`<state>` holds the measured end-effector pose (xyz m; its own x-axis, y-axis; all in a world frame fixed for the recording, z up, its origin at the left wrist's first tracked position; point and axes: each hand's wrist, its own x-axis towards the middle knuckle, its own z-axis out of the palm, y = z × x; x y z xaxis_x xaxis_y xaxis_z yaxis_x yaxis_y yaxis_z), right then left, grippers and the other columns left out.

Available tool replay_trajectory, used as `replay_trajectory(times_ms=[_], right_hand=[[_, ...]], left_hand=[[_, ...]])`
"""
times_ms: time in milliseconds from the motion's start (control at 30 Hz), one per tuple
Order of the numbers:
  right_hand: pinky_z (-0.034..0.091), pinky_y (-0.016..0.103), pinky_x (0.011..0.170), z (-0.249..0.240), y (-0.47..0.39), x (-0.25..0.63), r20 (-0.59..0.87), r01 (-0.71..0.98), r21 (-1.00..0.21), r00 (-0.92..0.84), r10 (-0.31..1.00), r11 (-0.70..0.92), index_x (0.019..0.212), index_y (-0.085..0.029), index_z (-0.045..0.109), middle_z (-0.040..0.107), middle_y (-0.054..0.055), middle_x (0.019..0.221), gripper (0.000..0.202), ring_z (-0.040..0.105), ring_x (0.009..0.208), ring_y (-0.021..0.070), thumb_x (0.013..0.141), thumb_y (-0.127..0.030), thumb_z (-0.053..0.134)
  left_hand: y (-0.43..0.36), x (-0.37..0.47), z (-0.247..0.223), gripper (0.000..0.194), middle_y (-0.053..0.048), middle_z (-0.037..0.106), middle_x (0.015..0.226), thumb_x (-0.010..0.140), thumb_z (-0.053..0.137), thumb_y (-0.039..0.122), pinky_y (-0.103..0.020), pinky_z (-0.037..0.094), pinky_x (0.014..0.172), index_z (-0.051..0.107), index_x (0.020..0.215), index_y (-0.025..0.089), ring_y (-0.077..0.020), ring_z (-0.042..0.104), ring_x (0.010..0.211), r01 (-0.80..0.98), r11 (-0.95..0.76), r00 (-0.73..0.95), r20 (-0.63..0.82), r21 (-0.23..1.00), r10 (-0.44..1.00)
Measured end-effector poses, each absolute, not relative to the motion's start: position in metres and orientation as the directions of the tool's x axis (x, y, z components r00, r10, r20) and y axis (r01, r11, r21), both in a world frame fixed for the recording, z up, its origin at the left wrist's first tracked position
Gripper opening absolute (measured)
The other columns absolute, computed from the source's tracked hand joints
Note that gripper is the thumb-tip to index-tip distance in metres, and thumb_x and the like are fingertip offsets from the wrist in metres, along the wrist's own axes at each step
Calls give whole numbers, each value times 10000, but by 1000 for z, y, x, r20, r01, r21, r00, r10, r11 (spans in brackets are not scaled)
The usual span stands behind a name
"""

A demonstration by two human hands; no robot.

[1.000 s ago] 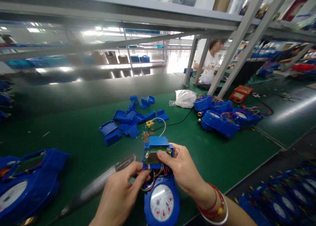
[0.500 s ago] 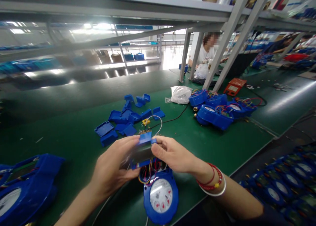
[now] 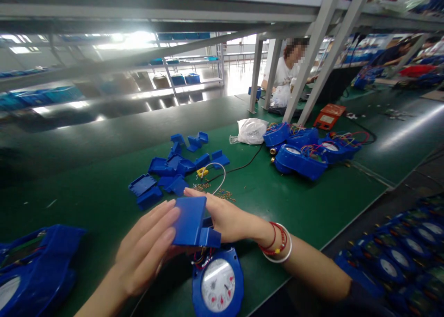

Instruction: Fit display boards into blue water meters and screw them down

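- Head view: your left hand clasps the blue housing (image 3: 190, 217), fingers pressed across its face, by the meter (image 3: 218, 284), over the counter (image 3: 287, 210).
- Right hand (image 3: 231, 219) behind it; grip hidden, can't tell.
- Housing likely light, stiff, slick; take side edges.
- Wires (image 3: 200, 258) probably fragile; don't tug.

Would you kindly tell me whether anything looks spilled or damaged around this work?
The small copper-coloured pieces, probably screws, lie scattered on the green bench near the yellow piece, with no container around them, so they may have spilled. The held blue housing shows no visible damage.
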<state>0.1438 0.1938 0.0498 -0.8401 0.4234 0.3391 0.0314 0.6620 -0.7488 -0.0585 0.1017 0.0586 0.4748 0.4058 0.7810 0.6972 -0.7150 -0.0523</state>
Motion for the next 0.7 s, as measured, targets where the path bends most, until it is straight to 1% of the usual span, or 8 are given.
replay_trajectory(times_ms=[100,200,267,433,500,567,633,700], right_hand=[[291,491,1106,47,195,139,371,42,-721,-820,436,692,1441,-82,165,265,231,1483,977,314,1356,318,692,-320,746],[259,561,1096,46,194,138,392,69,-686,-804,448,724,1446,-71,110,197,254,1498,1071,251,1374,360,649,-339,773],[262,558,1094,44,193,138,412,50,-682,-798,440,729,1443,-63,116,183,264,1498,1086,239,1377,366,634,-354,779],[278,406,1124,37,195,136,487,-109,-711,-788,376,694,1368,-72,324,301,240,1458,969,339,1344,311,588,-379,811],[279,390,1126,35,196,135,487,-128,-712,-798,355,691,1315,-82,405,314,227,1457,886,326,1352,311,590,-388,813],[301,396,1118,35,196,135,485,-124,-713,-798,357,690,1297,-93,427,334,217,1450,853,334,1347,317,599,-403,806],[316,423,1109,35,195,134,501,-121,-707,-781,373,697,1350,-121,360,359,204,1435,911,398,1308,317,607,-409,800],[332,453,1098,34,193,133,531,-125,-699,-750,394,704,1441,-138,149,335,214,1437,1086,412,1296,318,612,-398,800]], left_hand=[[109,-59,60,840,-133,437,1423,674,765,110,-495,503,968,334,1394,153,-325,502,1218,662,-749,530,720,-23,447],[114,-62,60,850,-136,537,1327,684,775,253,-425,538,925,324,1403,210,-284,564,1160,693,-714,488,667,96,563],[116,-65,58,871,-122,587,1267,646,798,330,-398,551,902,349,1387,240,-267,608,1097,705,-687,457,628,175,629],[115,-70,52,798,-78,564,1286,631,810,278,-363,529,929,420,1326,263,-236,600,1099,670,-658,411,566,344,714],[115,-72,50,824,-78,561,1284,606,823,288,-365,522,935,422,1325,251,-247,591,1109,643,-667,406,571,376,713],[115,-73,50,798,-66,566,1280,618,815,254,-359,520,936,433,1318,241,-245,590,1110,625,-674,407,571,395,712],[115,-73,52,785,-71,562,1287,624,810,231,-355,517,942,438,1315,228,-242,587,1115,617,-680,414,570,397,709],[115,-73,54,787,-98,559,1294,626,810,217,-365,517,946,436,1319,221,-250,579,1130,612,-684,425,563,398,708]])
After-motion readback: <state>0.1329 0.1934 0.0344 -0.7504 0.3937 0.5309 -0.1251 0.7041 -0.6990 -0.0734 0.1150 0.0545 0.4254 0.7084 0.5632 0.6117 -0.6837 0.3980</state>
